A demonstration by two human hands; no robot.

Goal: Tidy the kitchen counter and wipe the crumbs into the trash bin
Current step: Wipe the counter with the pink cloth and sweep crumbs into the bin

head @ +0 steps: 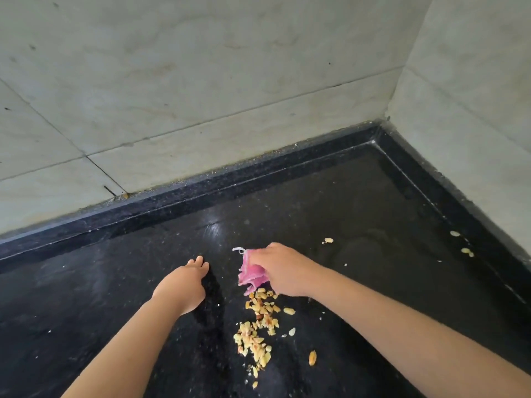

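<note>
A pile of yellow crumbs [258, 326] lies on the black counter [359, 211], stretched toward the near edge. My right hand [283, 270] grips a crumpled pink cloth [251, 274] at the far end of that pile, the cloth touching the counter. My left hand [184, 285] rests flat on the counter to the left of the crumbs, fingers straight and pointing away, holding nothing. A single crumb [328, 240] lies farther back, and stray crumbs [465, 249] sit by the right raised edge. No trash bin shows in view.
The counter ends in a raised black lip [201, 188] against grey tiled walls [201, 81] at the back and right, meeting in a corner at upper right. The counter surface looks wet and shiny.
</note>
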